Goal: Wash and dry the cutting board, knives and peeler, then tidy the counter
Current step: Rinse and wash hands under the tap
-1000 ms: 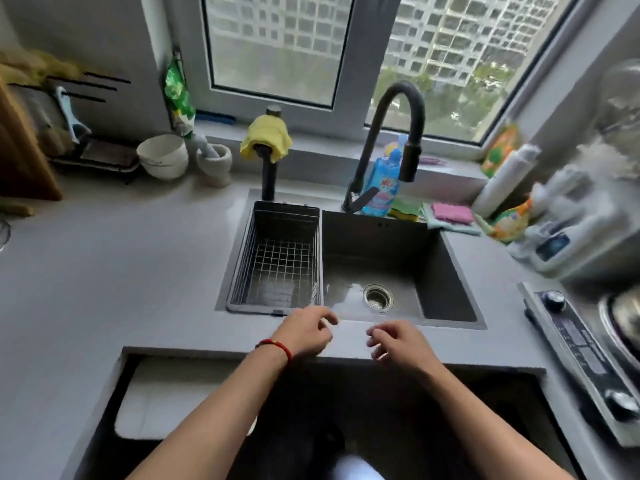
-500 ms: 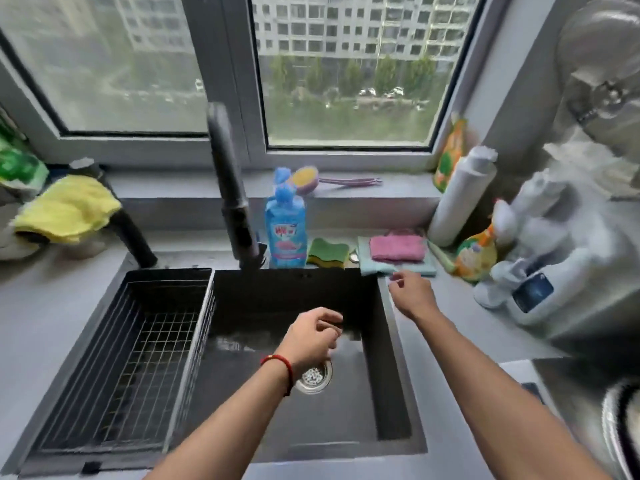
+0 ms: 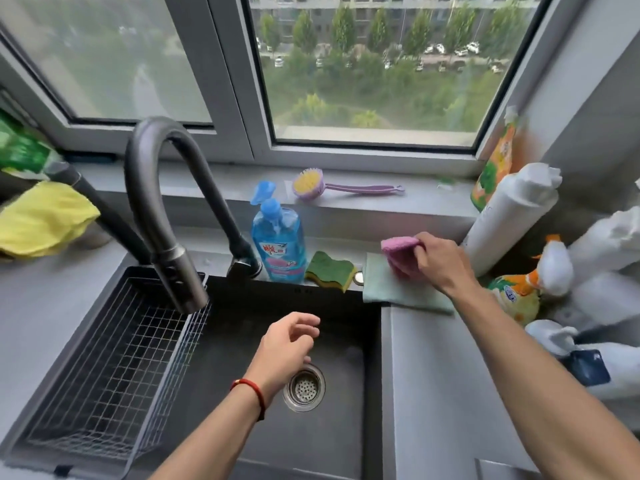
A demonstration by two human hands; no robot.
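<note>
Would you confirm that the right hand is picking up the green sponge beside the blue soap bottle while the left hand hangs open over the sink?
Not quite: in the head view the right hand grips the pink cloth; the green sponge lies untouched beside the blue soap bottle. The left hand does hang open over the sink.

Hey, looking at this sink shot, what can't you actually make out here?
- Cutting board, knives, peeler: none shows in the head view.
- Pink cloth: partly covered by the right hand gripping it.
- Yellow cloth: cut off by the left edge.
- White bottles: blurred at the right edge.
- Blue bottle: label print too small to read.
</note>
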